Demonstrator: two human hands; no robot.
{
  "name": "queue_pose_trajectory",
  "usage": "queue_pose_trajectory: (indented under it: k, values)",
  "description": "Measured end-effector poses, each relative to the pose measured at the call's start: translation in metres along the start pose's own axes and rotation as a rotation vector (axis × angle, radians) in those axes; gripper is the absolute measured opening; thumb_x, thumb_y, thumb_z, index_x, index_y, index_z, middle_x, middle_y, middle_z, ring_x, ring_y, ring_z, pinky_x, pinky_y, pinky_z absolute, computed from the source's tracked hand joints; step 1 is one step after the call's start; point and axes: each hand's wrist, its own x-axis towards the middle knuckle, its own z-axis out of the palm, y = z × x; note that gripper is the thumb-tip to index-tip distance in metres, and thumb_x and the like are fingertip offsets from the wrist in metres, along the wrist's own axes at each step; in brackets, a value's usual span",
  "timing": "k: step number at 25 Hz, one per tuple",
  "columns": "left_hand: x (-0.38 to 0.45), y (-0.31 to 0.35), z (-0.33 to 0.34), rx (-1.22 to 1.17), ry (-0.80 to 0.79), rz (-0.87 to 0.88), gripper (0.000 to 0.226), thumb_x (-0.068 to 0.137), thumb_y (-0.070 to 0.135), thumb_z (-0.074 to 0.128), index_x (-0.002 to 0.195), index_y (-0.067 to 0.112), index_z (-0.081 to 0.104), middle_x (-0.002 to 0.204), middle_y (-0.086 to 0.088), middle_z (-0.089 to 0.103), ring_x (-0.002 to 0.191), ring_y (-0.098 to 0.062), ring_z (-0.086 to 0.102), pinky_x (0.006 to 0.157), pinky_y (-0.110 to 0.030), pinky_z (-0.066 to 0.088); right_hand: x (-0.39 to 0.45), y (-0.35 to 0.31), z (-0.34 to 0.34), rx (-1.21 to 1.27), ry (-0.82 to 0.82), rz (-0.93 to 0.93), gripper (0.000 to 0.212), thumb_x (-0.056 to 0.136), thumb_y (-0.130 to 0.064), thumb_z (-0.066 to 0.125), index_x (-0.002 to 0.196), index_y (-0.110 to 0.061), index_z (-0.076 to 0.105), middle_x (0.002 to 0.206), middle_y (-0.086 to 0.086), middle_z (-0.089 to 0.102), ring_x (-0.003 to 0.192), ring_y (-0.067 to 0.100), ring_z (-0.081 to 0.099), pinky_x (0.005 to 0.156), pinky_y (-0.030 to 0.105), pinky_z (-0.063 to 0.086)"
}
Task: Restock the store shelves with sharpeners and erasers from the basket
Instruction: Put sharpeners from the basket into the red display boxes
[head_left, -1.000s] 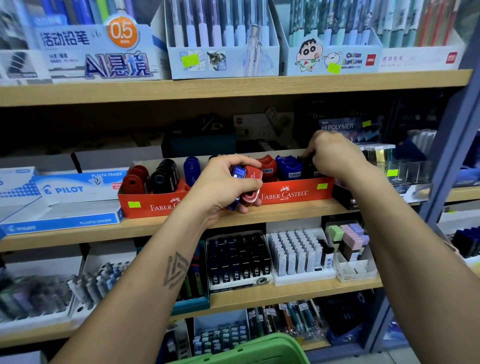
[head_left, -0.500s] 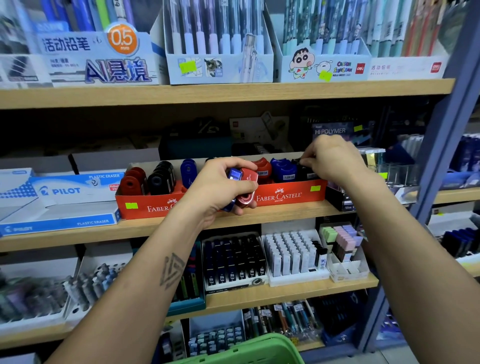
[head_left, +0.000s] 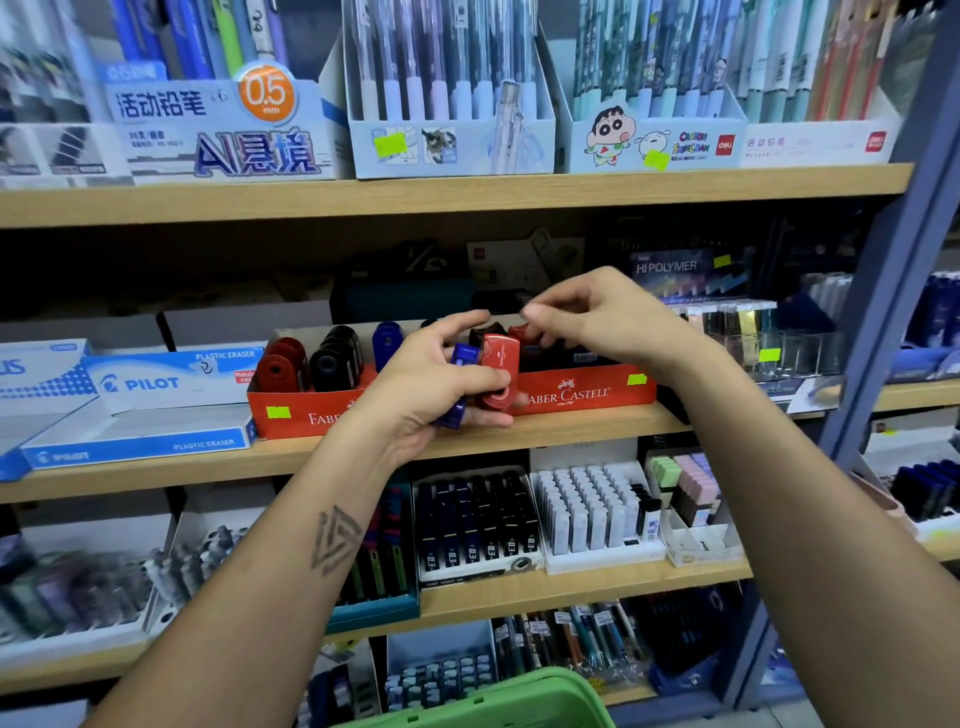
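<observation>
Head cam view: a red sharpener (head_left: 500, 371) and a blue sharpener (head_left: 460, 384) are both being gripped in the left hand (head_left: 431, 387), fingers curled round them, right in front of the red Faber-Castell tray (head_left: 582, 392) on the middle shelf (head_left: 519, 436). The red one is being pinned between thumb and fingers, and the blue one is being tucked in just left of it, touching it.

The right hand (head_left: 602, 317) is being held just above and to the right of the left one, over the tray. Its thumb and forefinger are being brought together near the top of the red sharpener, but whether anything is actually being pinched there can't be told, too blurry.

More sharpeners are being kept upright in the tray: dark red ones (head_left: 280, 366) at the left end, black ones (head_left: 337, 358) beside them, then a blue one (head_left: 387, 340). The rest is being hidden by the hands.

Pilot eraser boxes (head_left: 150, 384) are being displayed just left of the tray on the same shelf. Mechanical pencil displays (head_left: 447, 104) are being shown on the shelf above, and lead refill packs (head_left: 587, 509) below. A bit of the green basket (head_left: 498, 701) is being caught at the bottom edge.
</observation>
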Motion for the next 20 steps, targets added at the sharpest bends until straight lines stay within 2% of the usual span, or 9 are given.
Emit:
queue_pose_trajectory:
  k: [2,4,7,10,12,14,17,20]
  values:
    - [0.001,0.000,-0.001,0.001,0.032,0.014,0.064,0.082,-0.013,0.070,0.135,0.016,0.050,0.122,-0.021,0.063,0.090,-0.039,0.074,0.070,-0.048,0.063,-0.001,-0.005,0.008,0.118,-0.128,0.020,0.022,0.089,-0.027,0.074,0.104,-0.011,0.076,0.085,0.002,0.076,0.077,0.011,0.068,0.074,0.031,0.055]
    - [0.000,0.000,-0.001,-0.009,0.036,0.015,0.058,0.081,-0.015,0.070,0.130,0.011,0.052,0.122,-0.022,0.063,0.091,-0.039,0.073,0.075,-0.050,0.062,0.002,-0.005,0.012,0.223,-0.164,0.052,0.022,0.084,-0.015,0.079,0.105,-0.008,0.074,0.087,0.010,0.074,0.077,0.014,0.066,0.075,0.031,0.055]
    - [-0.002,0.005,-0.003,0.003,0.026,-0.004,0.047,0.083,-0.014,0.069,0.122,0.008,0.058,0.113,-0.021,0.067,0.093,-0.038,0.073,0.082,-0.051,0.060,0.003,-0.007,0.016,0.402,-0.165,0.028,0.022,0.086,0.000,0.072,0.107,-0.008,0.071,0.093,0.015,0.069,0.082,0.021,0.066,0.078,0.033,0.055]
    - [-0.008,0.016,-0.016,0.160,0.026,0.017,0.032,0.086,-0.004,0.071,0.116,0.006,0.063,0.104,-0.023,0.072,0.089,-0.037,0.074,0.072,-0.044,0.063,0.003,-0.013,0.023,0.454,-0.186,-0.027,0.028,0.093,-0.007,0.067,0.119,-0.017,0.070,0.100,0.011,0.066,0.086,0.022,0.069,0.083,0.040,0.059]
    - [-0.014,0.023,-0.025,0.217,0.063,0.031,0.023,0.086,0.004,0.073,0.108,0.005,0.066,0.097,-0.022,0.074,0.078,-0.035,0.074,0.059,-0.034,0.063,0.003,-0.020,0.030,0.459,-0.225,-0.050,0.035,0.093,-0.013,0.069,0.127,-0.019,0.065,0.101,0.009,0.069,0.084,0.022,0.071,0.076,0.043,0.061]
    - [-0.019,0.027,-0.037,0.230,0.141,0.055,0.016,0.086,0.007,0.074,0.101,0.005,0.068,0.088,-0.019,0.073,0.064,-0.027,0.071,0.046,-0.025,0.054,0.006,-0.027,0.042,0.474,-0.200,-0.065,0.036,0.089,-0.016,0.074,0.123,-0.015,0.063,0.098,0.008,0.074,0.084,0.021,0.072,0.072,0.041,0.061]
    - [-0.027,0.033,-0.061,0.197,0.248,0.100,0.014,0.085,0.007,0.075,0.097,0.005,0.069,0.080,-0.016,0.072,0.058,-0.019,0.066,0.044,-0.021,0.047,0.014,-0.040,0.063,0.667,-0.125,-0.058,0.030,0.084,-0.008,0.076,0.110,-0.005,0.063,0.092,0.011,0.072,0.088,0.023,0.073,0.076,0.036,0.059]
    - [-0.037,0.042,-0.087,0.168,0.366,0.139,0.022,0.084,0.006,0.076,0.104,0.004,0.067,0.082,-0.017,0.072,0.057,-0.019,0.066,0.044,-0.022,0.047,0.024,-0.055,0.085,0.816,-0.060,-0.066,0.033,0.083,0.003,0.074,0.113,-0.001,0.063,0.098,0.017,0.070,0.097,0.032,0.072,0.085,0.039,0.060]
